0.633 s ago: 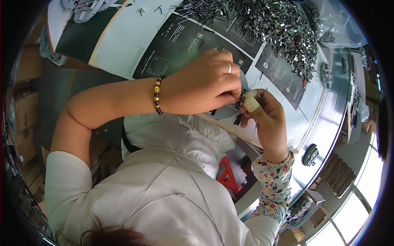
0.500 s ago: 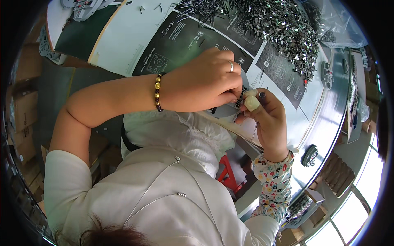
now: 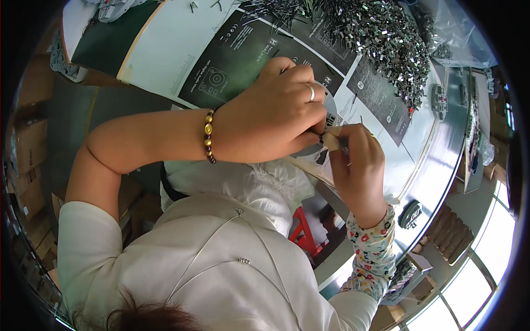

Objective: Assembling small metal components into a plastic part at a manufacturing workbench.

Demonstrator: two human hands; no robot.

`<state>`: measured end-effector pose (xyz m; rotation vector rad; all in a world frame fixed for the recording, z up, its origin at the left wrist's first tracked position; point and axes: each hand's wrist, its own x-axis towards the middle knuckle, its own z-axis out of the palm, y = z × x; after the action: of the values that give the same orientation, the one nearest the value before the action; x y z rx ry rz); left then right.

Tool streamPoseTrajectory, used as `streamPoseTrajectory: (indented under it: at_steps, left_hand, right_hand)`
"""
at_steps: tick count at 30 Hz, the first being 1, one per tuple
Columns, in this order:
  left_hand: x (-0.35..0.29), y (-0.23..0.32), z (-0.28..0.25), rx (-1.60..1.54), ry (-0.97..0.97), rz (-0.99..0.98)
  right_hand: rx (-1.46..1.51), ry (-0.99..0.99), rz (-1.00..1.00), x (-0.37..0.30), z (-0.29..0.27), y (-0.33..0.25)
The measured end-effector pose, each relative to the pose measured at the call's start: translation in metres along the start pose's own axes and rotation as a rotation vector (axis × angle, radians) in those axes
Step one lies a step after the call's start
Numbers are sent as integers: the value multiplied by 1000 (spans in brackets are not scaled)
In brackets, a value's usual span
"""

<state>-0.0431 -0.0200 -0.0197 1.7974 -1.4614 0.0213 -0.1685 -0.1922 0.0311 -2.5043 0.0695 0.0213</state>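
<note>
My left hand (image 3: 281, 113), with a ring and a beaded bracelet (image 3: 208, 132) at the wrist, has its fingers curled and closed. Its thumb and fingertip meet my right hand (image 3: 360, 157), whose pale finger cot (image 3: 331, 141) presses close by. A tiny dark piece (image 3: 321, 138) shows between the fingertips; its kind is too small to make out. What else either hand grips is hidden behind the fingers. Beyond the hands lies a large heap of small black pieces with shiny metal parts (image 3: 395, 47). Thin black strips (image 3: 276, 12) lie at its left.
Dark printed sheets (image 3: 221, 71) cover part of the white table (image 3: 160, 63). A clear plastic bag (image 3: 461, 36) sits at the far right. Along the right run a shiny rail and a dark fixture (image 3: 410, 214). A red stool (image 3: 302, 231) shows below the table edge.
My right hand has turned and its fingers have curled in toward my left fingertips, so its pale-capped thumb no longer faces up. My left hand has dipped slightly nearer my body.
</note>
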Motion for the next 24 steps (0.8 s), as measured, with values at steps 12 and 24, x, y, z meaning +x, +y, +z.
streamPoseTrajectory:
  at_steps: [12, 24]
  left_hand:
    - [-2, 6, 4, -100, 29, 30]
    - [-5, 4, 6, -80, 57, 14]
  right_hand:
    - [-259, 11, -224, 2, -2, -9]
    - [-301, -80, -169, 5, -5, -6]
